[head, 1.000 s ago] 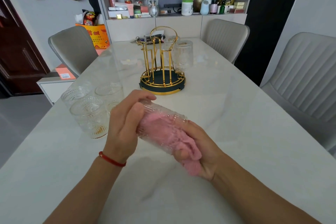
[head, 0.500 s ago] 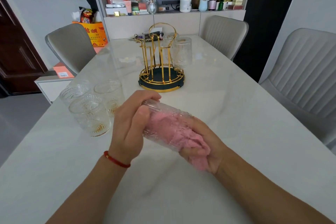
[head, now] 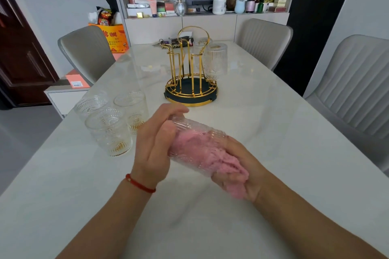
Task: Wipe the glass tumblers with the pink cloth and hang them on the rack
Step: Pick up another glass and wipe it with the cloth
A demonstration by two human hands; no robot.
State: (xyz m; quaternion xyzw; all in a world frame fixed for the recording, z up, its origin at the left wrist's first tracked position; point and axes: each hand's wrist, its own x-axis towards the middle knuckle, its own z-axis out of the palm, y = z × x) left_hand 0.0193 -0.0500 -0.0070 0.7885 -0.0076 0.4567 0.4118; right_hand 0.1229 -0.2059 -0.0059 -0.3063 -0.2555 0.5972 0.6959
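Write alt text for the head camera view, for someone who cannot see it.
Two hands wipe a glass tumbler: the left hand grips its base, the right hand pushes a pink cloth inside. Three tumblers wait left; one tumbler hangs on the gold rack.

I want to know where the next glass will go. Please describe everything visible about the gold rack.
The gold rack stands upright on the white table, beyond both hands and apart from them. It looks like shiny gold wire: a looped handle on top, thin upright pegs, and a round ringed base with a dark tray inside. One ribbed tumbler hangs upside down on its right side. The other visible pegs look free.
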